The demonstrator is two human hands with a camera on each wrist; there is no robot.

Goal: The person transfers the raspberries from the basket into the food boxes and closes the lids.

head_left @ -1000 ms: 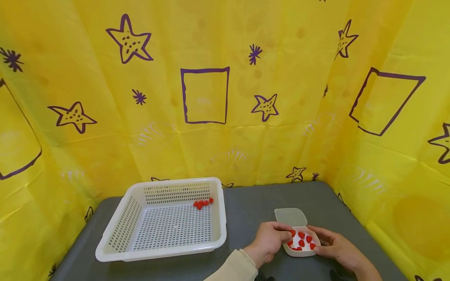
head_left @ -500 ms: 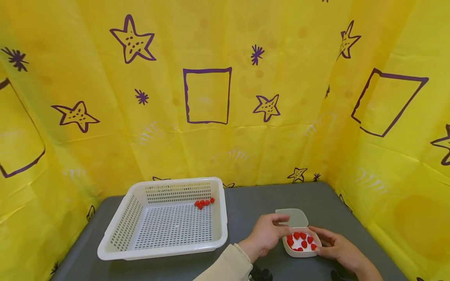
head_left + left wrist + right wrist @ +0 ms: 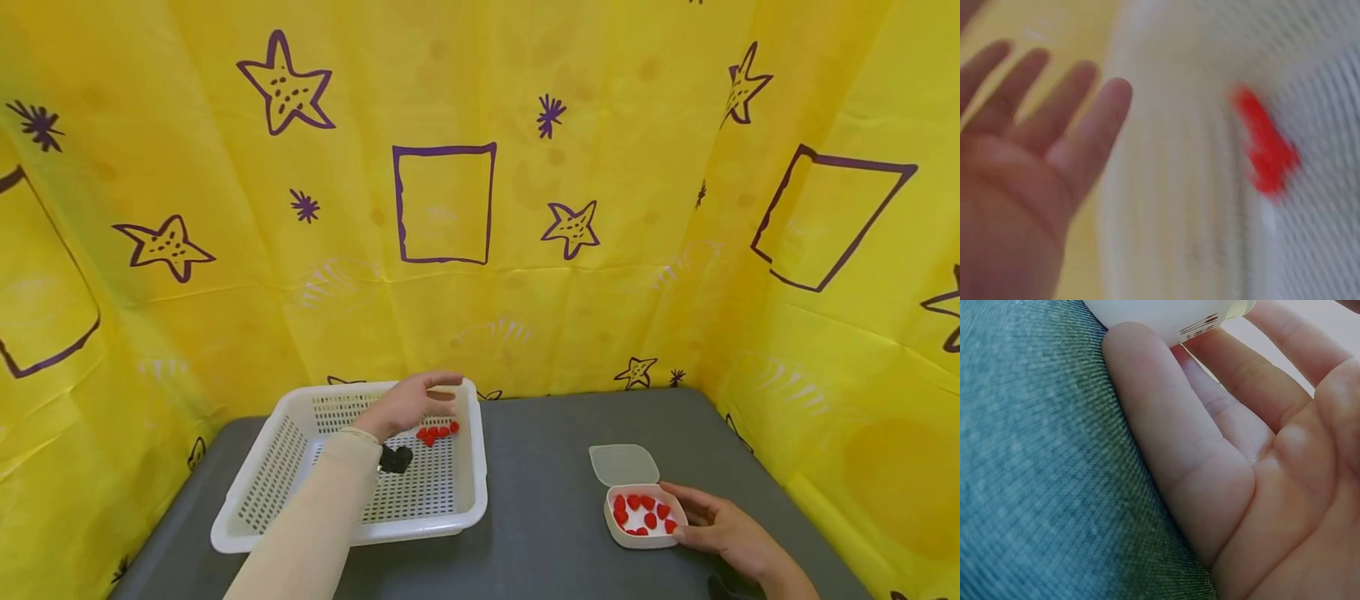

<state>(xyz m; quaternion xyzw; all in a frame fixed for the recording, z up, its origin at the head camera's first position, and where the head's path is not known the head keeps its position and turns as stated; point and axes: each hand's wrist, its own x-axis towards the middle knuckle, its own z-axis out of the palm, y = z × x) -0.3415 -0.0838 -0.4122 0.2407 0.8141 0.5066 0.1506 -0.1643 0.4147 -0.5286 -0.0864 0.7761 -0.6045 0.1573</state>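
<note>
The left hand [image 3: 408, 404], empty and loosely spread, is being held near the red pieces [image 3: 430, 440] in the basket [image 3: 478, 492]; a light, one-piece pinch is seemingly being called for. By the right hand [image 3: 723, 529], the box [image 3: 645, 542] is being gripped steady on the table [image 3: 555, 467].

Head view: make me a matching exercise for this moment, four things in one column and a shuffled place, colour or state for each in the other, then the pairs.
Things
1. Left hand
2. Right hand
3. Lid
4. Basket

Places, colours or states
A. White, with slotted walls
B. Holding the small box by its right side
C. Above the basket, fingers holding nothing
D. Open, beyond the small box

Pairs: 1-C, 2-B, 3-D, 4-A
</note>
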